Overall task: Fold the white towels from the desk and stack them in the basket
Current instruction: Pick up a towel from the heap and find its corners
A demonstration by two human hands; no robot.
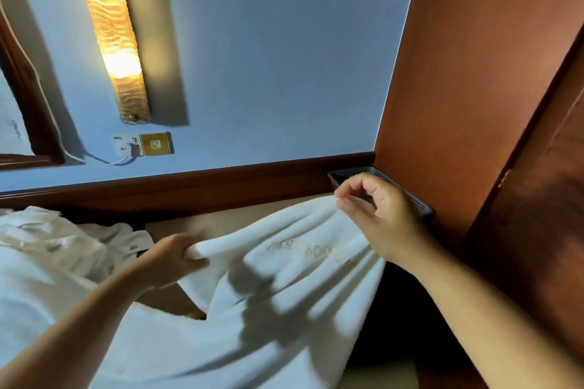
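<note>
Head view: left hand and right hand grip white towel above beige desk.

Towel: white cloth, soft, matt, gold embroidered lettering.
Basket: dark fine mesh, matt; plastic or metal unclear.
Desk top: beige, smooth.
Back rail: dark wood, polished, slight gloss.
Wall: pale paint, matt.
Lamp shade: amber, rippled, translucent.
Switch plate: brass-coloured, shiny.

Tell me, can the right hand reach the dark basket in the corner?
Probably yes: the right hand hovers just in front of the basket with nothing between, though it pinches the towel.
</note>
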